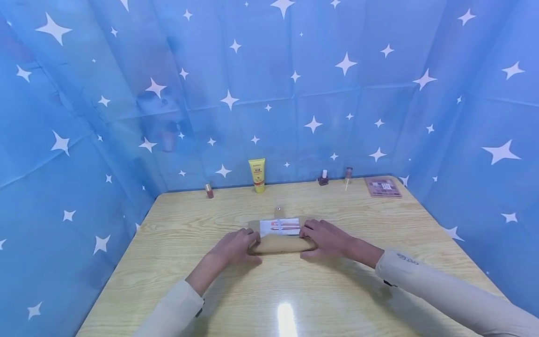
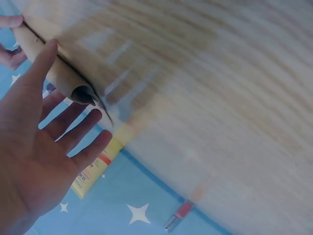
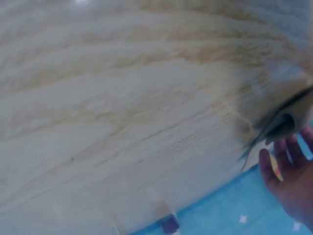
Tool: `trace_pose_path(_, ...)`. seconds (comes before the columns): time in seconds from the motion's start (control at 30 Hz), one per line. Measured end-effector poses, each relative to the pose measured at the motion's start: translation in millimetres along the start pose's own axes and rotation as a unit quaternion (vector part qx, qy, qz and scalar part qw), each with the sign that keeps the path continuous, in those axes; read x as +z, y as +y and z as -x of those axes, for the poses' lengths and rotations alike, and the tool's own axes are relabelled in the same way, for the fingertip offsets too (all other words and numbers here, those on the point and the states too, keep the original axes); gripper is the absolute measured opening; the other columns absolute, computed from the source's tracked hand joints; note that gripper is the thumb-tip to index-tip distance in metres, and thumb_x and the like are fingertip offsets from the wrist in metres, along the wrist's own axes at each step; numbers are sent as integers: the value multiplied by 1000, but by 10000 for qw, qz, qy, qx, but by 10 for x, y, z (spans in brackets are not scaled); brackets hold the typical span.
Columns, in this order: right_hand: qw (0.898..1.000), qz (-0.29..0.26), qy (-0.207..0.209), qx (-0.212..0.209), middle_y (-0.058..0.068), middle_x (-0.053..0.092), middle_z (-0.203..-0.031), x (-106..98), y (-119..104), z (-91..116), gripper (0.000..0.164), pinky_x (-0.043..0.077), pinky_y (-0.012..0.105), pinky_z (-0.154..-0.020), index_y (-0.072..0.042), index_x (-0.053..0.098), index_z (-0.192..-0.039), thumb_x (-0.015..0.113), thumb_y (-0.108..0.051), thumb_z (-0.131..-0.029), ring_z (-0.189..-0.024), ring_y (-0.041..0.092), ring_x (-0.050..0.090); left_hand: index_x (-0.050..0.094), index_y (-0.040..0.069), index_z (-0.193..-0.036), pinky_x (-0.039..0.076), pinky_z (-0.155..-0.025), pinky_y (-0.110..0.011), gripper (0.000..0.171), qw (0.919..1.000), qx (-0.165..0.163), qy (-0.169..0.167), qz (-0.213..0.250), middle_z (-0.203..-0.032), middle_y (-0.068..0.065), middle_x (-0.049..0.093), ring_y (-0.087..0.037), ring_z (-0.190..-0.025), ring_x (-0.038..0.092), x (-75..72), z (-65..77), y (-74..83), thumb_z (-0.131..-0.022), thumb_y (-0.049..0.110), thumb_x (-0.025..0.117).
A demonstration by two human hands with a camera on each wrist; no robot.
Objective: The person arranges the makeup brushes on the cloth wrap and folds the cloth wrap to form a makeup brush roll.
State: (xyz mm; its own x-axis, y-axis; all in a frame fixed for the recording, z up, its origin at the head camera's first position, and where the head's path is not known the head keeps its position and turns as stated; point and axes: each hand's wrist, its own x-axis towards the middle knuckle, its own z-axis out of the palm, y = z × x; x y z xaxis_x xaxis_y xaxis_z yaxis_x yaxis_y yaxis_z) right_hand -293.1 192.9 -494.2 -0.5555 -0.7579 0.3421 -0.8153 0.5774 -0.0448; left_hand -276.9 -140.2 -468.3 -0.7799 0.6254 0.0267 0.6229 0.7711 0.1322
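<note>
A brown roll-up case (image 1: 283, 244) lies at the middle of the table, its near part rolled into a tube. Its far part lies flat, showing a white panel (image 1: 265, 228) with slim pink pencil-like sticks (image 1: 286, 228) and a strap with a snap (image 1: 278, 209). My left hand (image 1: 239, 246) holds the left end of the roll, thumb on the near side and fingers over the top. At the right end my right hand (image 1: 326, 239) grips it likewise. In the left wrist view the roll's hollow end (image 2: 83, 94) shows beside the spread fingers.
Along the table's back edge stand a small red tube (image 1: 209, 191), a yellow squeeze tube (image 1: 258, 175), a dark bottle with a white cap (image 1: 323, 178) and a slim brownish tube (image 1: 348, 173). A makeup palette (image 1: 383, 187) lies back right. A blue star-patterned curtain (image 1: 269, 84) surrounds the table.
</note>
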Motion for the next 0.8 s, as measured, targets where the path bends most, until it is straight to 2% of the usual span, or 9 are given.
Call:
trace_pose_path(0.03, 10000, 30, -51, 26, -6, 61, -99, -5, -8, 8, 30, 48, 33, -74, -17, 68, -106, 79, -39, -92, -83, 8, 52, 68, 17, -116, 48, -64, -24, 39, 10000, -23, -50, 50, -91, 8, 61, -8, -76, 53, 0, 4, -2, -90, 43, 81)
trace_pose_path(0.13, 10000, 7, -15, -34, -3, 65, -101, -27, -10, 9, 23, 53, 37, -79, -13, 69, -109, 74, -32, -98, -88, 11, 58, 65, 11, -125, 55, -73, -28, 35, 9991, -81, -39, 411, -101, 3, 68, -8, -83, 60, -8, 3, -23, -98, 32, 74)
trace_pose_path(0.23, 9978, -630, -130, 171, -4, 63, -88, -82, 4, -20, 15, 52, 33, -69, -12, 68, -107, 66, -26, -103, -74, 8, 56, 62, 7, -129, 57, -78, -31, 32, 9942, -188, -45, 1054, -106, -2, 71, -9, -86, 64, -40, -18, -57, -105, 27, 65)
trace_pose_path(0.3, 9915, -1173, -311, 462, -8, 59, -80, -121, 27, -47, 13, 47, 28, -62, -13, 66, -107, 61, -25, -107, -66, 4, 50, 60, 6, -131, 57, -76, -31, 32, 9886, -245, -90, 1486, -102, -3, 72, -9, -82, 64, -57, -40, -86, -107, 27, 60)
trace_pose_path(0.37, 9806, -1702, -525, 822, -11, 54, -74, -148, 55, -80, 14, 41, 24, -58, -15, 64, -108, 56, -25, -109, -60, 2, 42, 58, 5, -132, 56, -71, -30, 32, 9819, -310, -157, 1860, -94, -2, 70, -9, -76, 62, -65, -67, -115, -109, 28, 56)
trace_pose_path(0.43, 9720, -1968, -672, 1092, -13, 51, -71, -148, 94, -113, 17, 38, 23, -57, -16, 64, -109, 52, -27, -111, -58, 1, 38, 56, 4, -133, 53, -66, -30, 34, 9776, -402, -193, 2056, -87, 0, 66, -10, -72, 59, -52, -100, -143, -110, 30, 53)
trace_pose_path(0.57, 9600, -2283, -778, 1425, -11, 51, -70, -128, 149, -195, 20, 37, 24, -58, -13, 67, -108, 51, -24, -111, -57, 2, 37, 55, 3, -127, 49, -61, -30, 33, 9757, -631, -132, 2095, -79, -1, 59, -12, -66, 54, -8, -173, -186, -111, 30, 51)
trace_pose_path(0.67, 9614, -2205, -698, 1489, -8, 59, -80, -110, 182, -242, 22, 44, 27, -65, -10, 72, -107, 52, -19, -110, -67, 5, 48, 57, 5, -119, 47, -59, -31, 28, 9775, -852, -68, 1929, -78, -2, 58, -14, -66, 53, 14, -224, -206, -110, 31, 52)
trace_pose_path(0.8, 9668, -2007, -567, 1475, 2, 66, -105, -86, 225, -267, 24, 52, 34, -80, -6, 75, -113, 55, -19, -109, -93, 14, 59, 62, 9, -111, 48, -63, -32, 28, 9826, -1093, 92, 1497, -86, -1, 59, -15, -72, 55, 17, -277, -216, -108, 36, 56)
